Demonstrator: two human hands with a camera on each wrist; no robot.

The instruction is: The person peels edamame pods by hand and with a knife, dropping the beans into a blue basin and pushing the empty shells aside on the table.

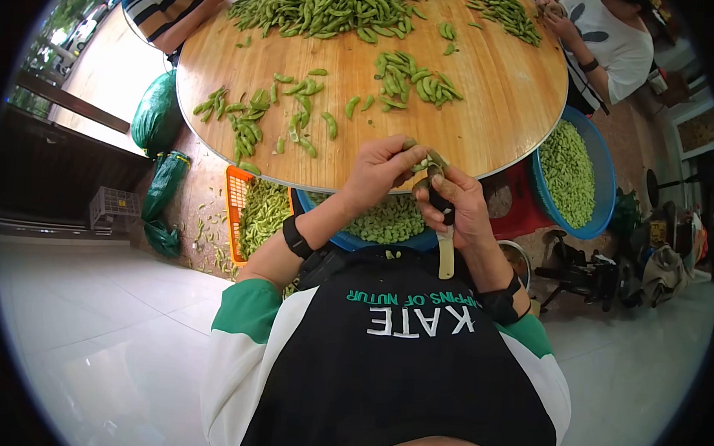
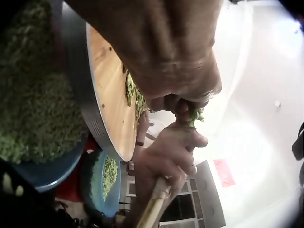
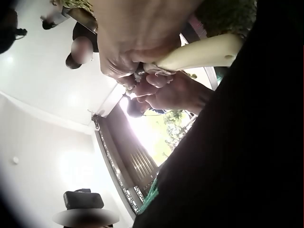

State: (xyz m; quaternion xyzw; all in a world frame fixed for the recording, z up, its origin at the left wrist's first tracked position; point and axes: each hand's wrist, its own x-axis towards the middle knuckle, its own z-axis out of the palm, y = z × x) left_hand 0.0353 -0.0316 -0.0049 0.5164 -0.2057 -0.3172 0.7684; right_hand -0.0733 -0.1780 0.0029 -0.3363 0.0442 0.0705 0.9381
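Observation:
Over the near table edge, the left hand pinches a green pod, its fingertips close against the right hand's. The right hand grips a tool with a cream handle; the handle points down toward the body, and fingers hide the tool's working end. In the left wrist view the left hand is above the right hand. The right wrist view shows the handle coming out under the right hand, with the left hand just below.
Loose pods and a large pod pile lie on the round wooden table. Below stand an orange basket and a blue basin of shelled beans; another basin is at right. Two people sit across.

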